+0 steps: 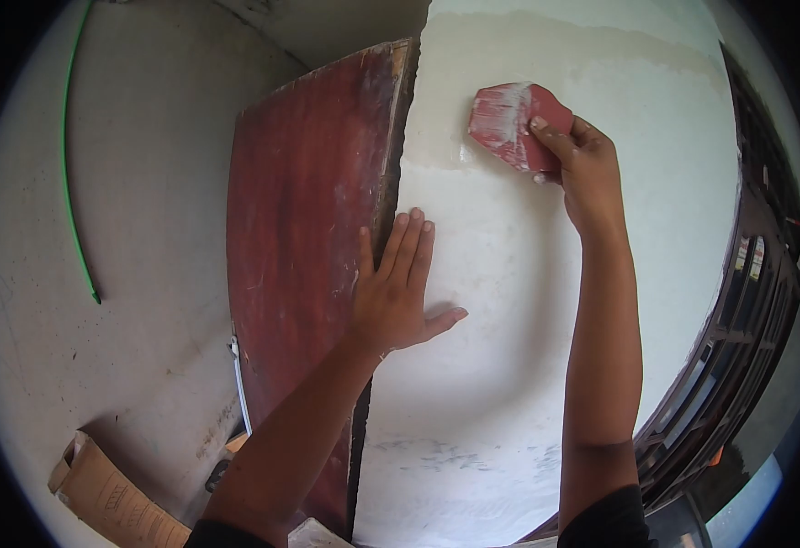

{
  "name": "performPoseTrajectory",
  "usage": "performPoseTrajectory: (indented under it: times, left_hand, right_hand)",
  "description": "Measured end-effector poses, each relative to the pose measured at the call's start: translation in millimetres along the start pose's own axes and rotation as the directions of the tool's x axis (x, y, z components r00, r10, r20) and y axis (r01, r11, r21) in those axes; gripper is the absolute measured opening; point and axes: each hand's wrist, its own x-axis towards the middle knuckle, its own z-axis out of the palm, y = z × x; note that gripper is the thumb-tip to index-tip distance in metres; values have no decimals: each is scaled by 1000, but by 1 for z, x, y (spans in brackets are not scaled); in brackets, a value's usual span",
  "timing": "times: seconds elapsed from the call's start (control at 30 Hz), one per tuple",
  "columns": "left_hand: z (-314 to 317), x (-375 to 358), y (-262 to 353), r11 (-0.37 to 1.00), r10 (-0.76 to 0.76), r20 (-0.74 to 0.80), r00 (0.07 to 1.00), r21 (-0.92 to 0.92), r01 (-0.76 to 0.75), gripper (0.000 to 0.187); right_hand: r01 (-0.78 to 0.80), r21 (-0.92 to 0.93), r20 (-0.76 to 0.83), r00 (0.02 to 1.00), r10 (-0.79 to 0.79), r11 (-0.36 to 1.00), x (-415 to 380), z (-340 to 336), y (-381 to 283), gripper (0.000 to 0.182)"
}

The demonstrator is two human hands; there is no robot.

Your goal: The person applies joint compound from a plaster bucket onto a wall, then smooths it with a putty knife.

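Note:
My right hand point(582, 160) grips a flat red scraper point(509, 123) smeared with white paste, its thumb on the near face. The scraper's left edge lies against the upper part of a white wall panel point(482, 384), beside a damp-looking patch. My left hand point(395, 283) rests flat with its fingers stretched upward and thumb out to the right, over the panel's left edge. Just left of that hand stands a dark red wooden board point(299, 210) with a rough, worn edge.
A green cable point(68, 183) hangs down the grey wall point(162, 210) on the left. At lower left sits a cardboard box point(116, 493). Dark slatted metalwork point(729, 365) runs along the right side. A wet-looking band crosses the panel's top.

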Motion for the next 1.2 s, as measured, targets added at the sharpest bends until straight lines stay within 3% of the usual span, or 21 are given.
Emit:
performPoseTrajectory:
  times: [0.1, 0.23, 0.3, 0.5, 0.53, 0.6, 0.8, 0.97, 1.03, 1.13, 1.2]
  left_hand:
    - [-1, 0, 0, 1000, 2, 12, 1000, 7, -2, 111]
    - [1, 0, 0, 1000, -4, 2, 1000, 5, 4, 111]
    - [1, 0, 0, 1000, -6, 1, 1000, 5, 6, 112]
    - [-1, 0, 1, 1000, -7, 15, 1000, 1, 7, 111]
    - [-1, -1, 0, 1000, -4, 13, 1000, 8, 4, 110]
    - [-1, 0, 0, 1000, 2, 12, 1000, 15, -2, 110]
    - [0, -1, 0, 1000, -3, -3, 1000, -7, 3, 109]
    - [0, 0, 0, 1000, -2, 4, 1000, -1, 2, 110]
    - [1, 0, 0, 1000, 3, 1, 1000, 5, -3, 110]
    - [1, -1, 0, 1000, 5, 3, 1000, 4, -5, 111]
    - [1, -2, 0, 1000, -1, 9, 1000, -2, 1, 110]
  right_hand:
    - [-13, -219, -23, 1000, 8, 976, 7, 0, 8, 32]
    - [-92, -23, -171, 982, 87, 996, 2, -56, 24, 28]
    - [-37, 30, -211, 976, 43, 999, -2, -64, 28, 28]
    - [53, -100, 94, 995, -43, 994, -12, 25, 2, 28]
    - [54, -99, 93, 995, -44, 994, -10, 26, 8, 28]
    - [29, -318, 36, 999, -19, 948, -8, 27, 17, 26]
    - [-74, -27, -145, 987, 70, 997, -25, -41, 28, 28]
    - [-24, -8, 12, 1000, 24, 1000, -20, 6, 14, 29]
    - [-11, -144, 19, 1000, 14, 989, -8, 15, 20, 29]
    - [-29, -216, -92, 996, 9, 976, -8, -9, 24, 29]
    - [-66, -132, -129, 990, 49, 989, -15, -32, 28, 29]
